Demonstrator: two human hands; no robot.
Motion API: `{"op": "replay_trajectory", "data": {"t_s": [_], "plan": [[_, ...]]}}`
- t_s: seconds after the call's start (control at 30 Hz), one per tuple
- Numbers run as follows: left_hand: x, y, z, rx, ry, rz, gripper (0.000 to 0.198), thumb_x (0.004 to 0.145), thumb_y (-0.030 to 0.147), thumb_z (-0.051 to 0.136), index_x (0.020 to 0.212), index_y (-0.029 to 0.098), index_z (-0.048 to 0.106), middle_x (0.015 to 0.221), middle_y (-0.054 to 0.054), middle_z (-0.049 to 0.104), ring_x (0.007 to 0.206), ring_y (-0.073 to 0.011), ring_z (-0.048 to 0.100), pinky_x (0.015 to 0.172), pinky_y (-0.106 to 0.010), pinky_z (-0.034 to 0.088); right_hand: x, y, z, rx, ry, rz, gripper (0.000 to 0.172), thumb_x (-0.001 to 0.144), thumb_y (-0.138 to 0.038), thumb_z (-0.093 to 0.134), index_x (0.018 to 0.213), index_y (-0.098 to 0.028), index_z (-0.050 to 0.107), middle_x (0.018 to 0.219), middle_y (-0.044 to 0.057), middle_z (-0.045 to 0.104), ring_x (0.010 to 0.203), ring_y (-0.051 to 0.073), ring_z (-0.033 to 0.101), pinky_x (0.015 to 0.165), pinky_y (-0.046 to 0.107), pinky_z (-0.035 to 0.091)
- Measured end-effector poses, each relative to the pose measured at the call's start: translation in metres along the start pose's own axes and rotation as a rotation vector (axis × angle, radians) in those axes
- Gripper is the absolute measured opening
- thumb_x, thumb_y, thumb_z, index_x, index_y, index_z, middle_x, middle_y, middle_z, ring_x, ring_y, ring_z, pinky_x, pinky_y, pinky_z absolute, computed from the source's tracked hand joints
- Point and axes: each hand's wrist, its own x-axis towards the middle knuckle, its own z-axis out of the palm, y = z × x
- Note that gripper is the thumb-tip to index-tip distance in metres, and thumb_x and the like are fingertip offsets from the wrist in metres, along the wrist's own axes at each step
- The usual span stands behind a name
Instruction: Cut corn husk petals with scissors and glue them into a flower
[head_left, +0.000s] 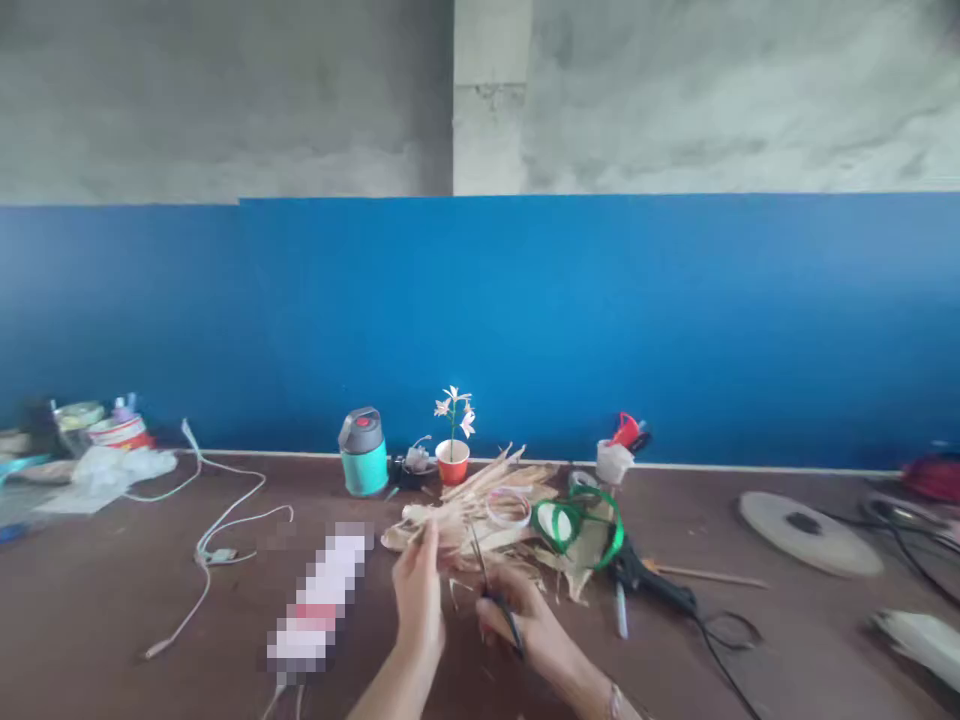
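Note:
My right hand (521,615) is wrapped round the dark handles of a pair of scissors (480,560), whose narrow blades point up and away. Beside it on the left, my left hand (421,590) is closed, its thumb and fingers pinching what looks like a small piece of dried corn husk (415,532); most of that piece is hidden. Just beyond both hands lies a loose pile of pale dried corn husks (480,505). A ring of pale ribbon or tape (509,508) and green ribbon rolls (556,525) rest on the pile.
Behind the husks stand a red cup with artificial flowers (452,465) and a turquoise flask (364,460). To the right are a glue gun (652,580), a wooden stick (709,576) and a round disc (810,535). White cables (214,540) and a blurred-out object (322,600) lie left.

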Motion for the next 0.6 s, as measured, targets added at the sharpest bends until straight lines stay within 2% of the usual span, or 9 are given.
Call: {"op": "replay_trajectory", "data": {"t_s": [0.13, 0.2, 0.3, 0.33, 0.4, 0.47, 0.53, 0.6], "plan": [[0.023, 0.008, -0.014, 0.016, 0.123, 0.149, 0.021, 0.058, 0.029, 0.066, 0.073, 0.016, 0.06, 0.065, 0.0, 0.065, 0.06, -0.0169, 0.062, 0.056, -0.026, 0.047, 0.009, -0.001, -0.008, 0.063, 0.231, -0.178, 0.047, 0.054, -0.056, 0.077, 0.072, -0.017, 0.058, 0.062, -0.002, 0.055, 0.056, 0.011, 0.046, 0.053, 0.023, 0.035], [0.032, 0.01, -0.02, 0.145, 0.067, 0.167, 0.012, 0.058, 0.024, 0.056, 0.069, 0.018, 0.057, 0.057, 0.003, 0.061, 0.054, -0.016, 0.059, 0.053, -0.025, 0.045, 0.012, -0.001, -0.015, 0.064, 0.366, -0.194, 0.048, 0.052, -0.057, 0.077, 0.072, -0.018, 0.058, 0.054, -0.004, 0.051, 0.051, 0.01, 0.042, 0.049, 0.022, 0.032], [0.038, 0.013, -0.026, 0.44, -0.035, 0.19, 0.009, 0.057, 0.018, 0.05, 0.063, 0.019, 0.057, 0.054, 0.001, 0.06, 0.054, -0.0182, 0.058, 0.054, -0.027, 0.043, 0.015, -0.001, -0.026, 0.064, 0.478, -0.191, 0.052, 0.051, -0.057, 0.077, 0.078, -0.018, 0.058, 0.049, -0.005, 0.05, 0.048, 0.01, 0.042, 0.045, 0.021, 0.03], [0.037, 0.015, -0.027, 0.584, -0.048, 0.255, 0.012, 0.058, 0.016, 0.05, 0.065, 0.019, 0.059, 0.059, -0.001, 0.062, 0.061, -0.02, 0.06, 0.058, -0.03, 0.045, 0.016, -0.001, -0.028, 0.066, 0.497, -0.191, 0.052, 0.051, -0.057, 0.077, 0.08, -0.018, 0.059, 0.049, -0.004, 0.051, 0.048, 0.011, 0.044, 0.045, 0.021, 0.031], [0.033, 0.018, -0.027, 0.874, -0.066, 0.477, 0.025, 0.061, 0.013, 0.05, 0.081, 0.021, 0.064, 0.082, -0.004, 0.068, 0.083, -0.0244, 0.061, 0.075, -0.036, 0.045, 0.016, -0.002, -0.029, 0.066, 0.515, -0.19, 0.052, 0.051, -0.057, 0.077, 0.08, -0.018, 0.059, 0.05, -0.003, 0.054, 0.048, 0.012, 0.046, 0.045, 0.022, 0.033], [0.027, 0.019, -0.025, 1.109, -0.163, 0.71, 0.038, 0.063, 0.01, 0.052, 0.095, 0.024, 0.064, 0.103, -0.006, 0.065, 0.101, -0.0275, 0.055, 0.088, -0.043, 0.039, 0.015, -0.001, -0.029, 0.065, 0.527, -0.189, 0.051, 0.05, -0.055, 0.077, 0.08, -0.017, 0.06, 0.051, -0.002, 0.055, 0.048, 0.012, 0.047, 0.046, 0.023, 0.035], [0.021, 0.017, -0.023, 1.264, -0.319, 0.861, 0.031, 0.065, 0.01, 0.056, 0.09, 0.024, 0.065, 0.109, -0.007, 0.063, 0.109, -0.0294, 0.05, 0.093, -0.046, 0.035, 0.016, 0.0, -0.028, 0.054, 0.536, -0.187, 0.049, 0.051, -0.054, 0.077, 0.079, -0.017, 0.061, 0.052, -0.002, 0.055, 0.048, 0.012, 0.047, 0.046, 0.022, 0.035], [0.018, 0.013, -0.022, 1.363, -0.407, 0.945, 0.018, 0.068, 0.01, 0.057, 0.078, 0.023, 0.065, 0.108, -0.008, 0.062, 0.109, -0.0304, 0.049, 0.092, -0.047, 0.035, 0.017, 0.004, -0.028, 0.043, 0.538, -0.184, 0.046, 0.052, -0.051, 0.077, 0.078, -0.017, 0.06, 0.052, -0.003, 0.054, 0.049, 0.011, 0.046, 0.046, 0.022, 0.036]]}}
